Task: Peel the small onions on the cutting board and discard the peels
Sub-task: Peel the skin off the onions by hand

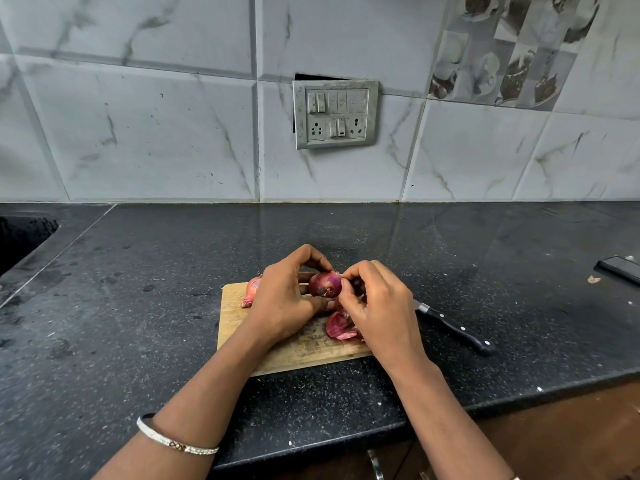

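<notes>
**Right hand (377, 303) strips, left hand (287, 299) steadies**

Right pinches skin at one end of the onion (325, 284), which the left grips over the cutting board (235, 317). Best to pull strips down onto the peels (341, 327); an unpeeled onion (252, 291) lies beyond.

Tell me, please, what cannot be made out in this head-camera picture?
All in the head view:
The blade of the knife is hidden behind the right hand; only the handle shows.
The second onion on the cutting board is half covered by the left hand.
The dark flat object is cut off by the right edge.
Whether the right fingers pinch skin on the held onion: too small.
</notes>
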A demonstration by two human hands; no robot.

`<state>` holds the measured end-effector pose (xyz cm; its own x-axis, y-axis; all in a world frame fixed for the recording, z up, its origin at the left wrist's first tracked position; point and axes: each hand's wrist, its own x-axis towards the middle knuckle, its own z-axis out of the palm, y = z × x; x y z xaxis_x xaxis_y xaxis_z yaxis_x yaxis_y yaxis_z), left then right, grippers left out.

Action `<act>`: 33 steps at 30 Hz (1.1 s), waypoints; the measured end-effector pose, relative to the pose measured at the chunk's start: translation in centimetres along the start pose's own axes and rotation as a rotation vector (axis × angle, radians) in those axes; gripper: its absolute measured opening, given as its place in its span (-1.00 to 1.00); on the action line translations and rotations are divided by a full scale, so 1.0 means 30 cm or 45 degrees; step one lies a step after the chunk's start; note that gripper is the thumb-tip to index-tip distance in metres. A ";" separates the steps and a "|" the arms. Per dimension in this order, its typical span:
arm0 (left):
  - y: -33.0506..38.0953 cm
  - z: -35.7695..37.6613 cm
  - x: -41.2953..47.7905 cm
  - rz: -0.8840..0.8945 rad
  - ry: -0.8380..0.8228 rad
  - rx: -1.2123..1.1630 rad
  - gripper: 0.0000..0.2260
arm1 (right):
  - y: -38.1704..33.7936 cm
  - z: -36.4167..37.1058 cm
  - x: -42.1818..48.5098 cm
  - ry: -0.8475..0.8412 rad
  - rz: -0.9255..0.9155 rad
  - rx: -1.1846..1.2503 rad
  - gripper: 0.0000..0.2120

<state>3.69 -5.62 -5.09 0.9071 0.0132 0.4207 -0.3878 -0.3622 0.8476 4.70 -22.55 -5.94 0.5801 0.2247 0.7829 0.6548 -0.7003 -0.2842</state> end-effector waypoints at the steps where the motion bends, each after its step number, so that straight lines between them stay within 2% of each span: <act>1: 0.001 0.000 0.000 -0.001 0.000 -0.006 -0.56 | -0.004 0.003 0.001 0.002 -0.003 -0.030 -0.95; 10: 0.005 0.000 0.003 -0.017 -0.015 -0.116 -0.57 | 0.018 -0.006 -0.001 0.063 0.192 -0.035 -0.93; 14: 0.003 0.000 0.001 0.014 -0.023 -0.128 -0.59 | 0.007 -0.017 -0.001 0.118 0.190 -0.037 -0.81; 17: -0.006 0.002 0.004 0.027 -0.028 -0.131 -0.59 | 0.002 -0.017 0.002 0.123 0.149 0.054 -0.92; 18: -0.009 0.002 0.005 0.031 -0.029 -0.134 -0.59 | 0.000 -0.016 0.002 0.080 0.148 0.105 -0.89; 20: -0.015 0.003 0.006 0.038 -0.034 -0.138 -0.59 | -0.007 -0.015 -0.001 -0.017 0.146 0.200 -0.66; 21: -0.018 0.003 0.006 0.040 -0.038 -0.141 -0.59 | -0.007 -0.016 -0.002 -0.036 0.130 0.218 -0.63; 26: -0.028 0.001 0.010 0.064 -0.032 -0.163 -0.58 | -0.018 -0.028 0.000 -0.053 0.046 0.272 -0.71; 33: -0.014 -0.007 0.004 0.065 -0.044 -0.245 -0.65 | 0.000 -0.020 0.001 0.006 0.077 0.340 -0.82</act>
<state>3.94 -5.27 -5.32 0.8893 -0.0336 0.4561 -0.4544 -0.1771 0.8730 4.44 -22.95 -5.59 0.6202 0.1842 0.7625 0.7240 -0.5086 -0.4660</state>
